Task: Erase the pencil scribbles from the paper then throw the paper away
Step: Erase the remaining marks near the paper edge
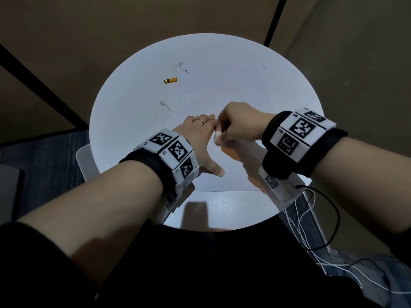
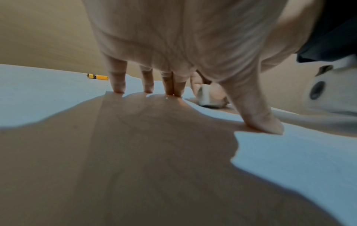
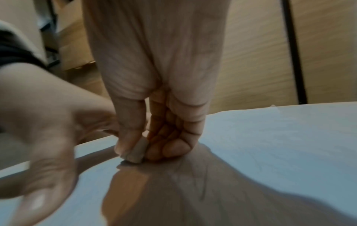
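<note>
Wood-toned flooring and a dark partition surround a round white desk, seen from the head camera with a sheet of paper lying across its near half. On it the left hand is spread flat, fingers straight, apparently to keep the sheet from sliding, while the right hand pinches a small white eraser just beside it; a short yellow pencil lies well apart toward the far side, and faint marks show on the desk near it. From the left wrist, straight fingertips and the thumb press down on the paper, with the eraser beyond. From the right wrist, curled fingers and thumb clamp the eraser with its end on the paper, where pale pencil scribbles remain, so erasing looks unfinished. No bin or other container appears anywhere.
</note>
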Action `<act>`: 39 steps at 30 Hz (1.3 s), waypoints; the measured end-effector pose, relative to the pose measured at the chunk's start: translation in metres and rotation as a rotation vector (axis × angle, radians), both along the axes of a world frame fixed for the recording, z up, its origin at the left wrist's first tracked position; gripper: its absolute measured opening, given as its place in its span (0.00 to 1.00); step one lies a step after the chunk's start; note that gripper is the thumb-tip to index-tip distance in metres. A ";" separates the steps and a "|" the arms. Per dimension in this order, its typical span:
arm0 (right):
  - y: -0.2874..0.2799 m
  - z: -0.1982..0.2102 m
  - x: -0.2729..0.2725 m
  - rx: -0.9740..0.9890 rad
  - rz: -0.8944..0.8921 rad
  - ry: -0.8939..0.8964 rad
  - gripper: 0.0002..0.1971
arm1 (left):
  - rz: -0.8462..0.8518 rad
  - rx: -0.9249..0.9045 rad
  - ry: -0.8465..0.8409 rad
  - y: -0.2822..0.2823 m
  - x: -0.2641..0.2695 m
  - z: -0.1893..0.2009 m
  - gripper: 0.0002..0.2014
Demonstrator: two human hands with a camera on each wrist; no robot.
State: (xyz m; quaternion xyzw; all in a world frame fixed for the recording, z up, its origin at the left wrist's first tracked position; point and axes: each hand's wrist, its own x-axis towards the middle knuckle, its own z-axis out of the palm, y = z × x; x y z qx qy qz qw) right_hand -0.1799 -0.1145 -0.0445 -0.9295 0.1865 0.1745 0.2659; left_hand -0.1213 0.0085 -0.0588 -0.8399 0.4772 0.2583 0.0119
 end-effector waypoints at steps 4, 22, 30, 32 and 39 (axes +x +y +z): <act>-0.001 0.001 -0.005 -0.007 0.091 0.050 0.09 | 0.000 0.007 -0.001 0.000 0.000 0.000 0.58; -0.022 0.004 -0.024 0.025 0.053 0.089 0.05 | -0.039 0.132 -0.053 -0.011 -0.003 0.007 0.57; -0.037 0.009 -0.031 -0.061 -0.037 0.004 0.04 | -0.032 0.131 -0.061 -0.011 -0.003 0.005 0.57; -0.031 0.007 -0.036 -0.035 0.044 0.064 0.05 | -0.026 0.124 -0.053 -0.011 -0.002 0.005 0.57; -0.039 0.012 -0.039 -0.003 -0.044 0.058 0.03 | -0.034 0.133 -0.068 -0.012 -0.003 0.005 0.57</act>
